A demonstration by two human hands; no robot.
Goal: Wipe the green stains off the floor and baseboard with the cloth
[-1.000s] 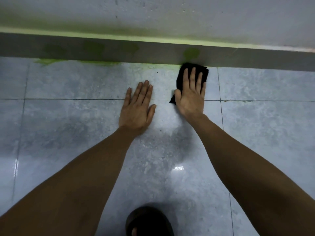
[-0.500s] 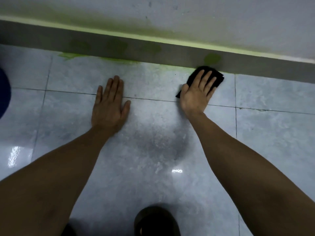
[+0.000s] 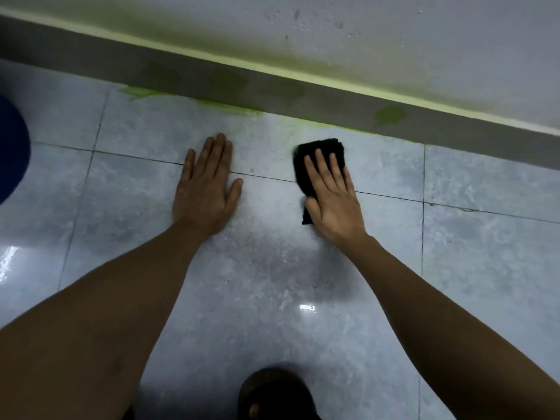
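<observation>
My right hand (image 3: pixel 333 198) lies flat on a folded black cloth (image 3: pixel 306 165) and presses it to the grey tiled floor (image 3: pixel 272 283), a short way in front of the grey baseboard (image 3: pixel 333 107). My left hand (image 3: pixel 206 189) rests palm down on the tile to the left, fingers together, holding nothing. Bright green stains (image 3: pixel 142 92) run along the seam of floor and baseboard. A round green blotch (image 3: pixel 389 115) sits on the baseboard up and right of the cloth, and fainter dark green patches (image 3: pixel 227 81) lie further left on it.
A white wall (image 3: pixel 394 40) with a greenish tinge rises above the baseboard. A dark blue rounded object (image 3: pixel 12 150) shows at the left edge. My dark sandal (image 3: pixel 272 392) is at the bottom centre. Light glares off the glossy tiles.
My right hand has drawn the cloth back from the baseboard's foot toward me and slightly left. The view has swung so the baseboard now slants, and my left hand stays planted.
</observation>
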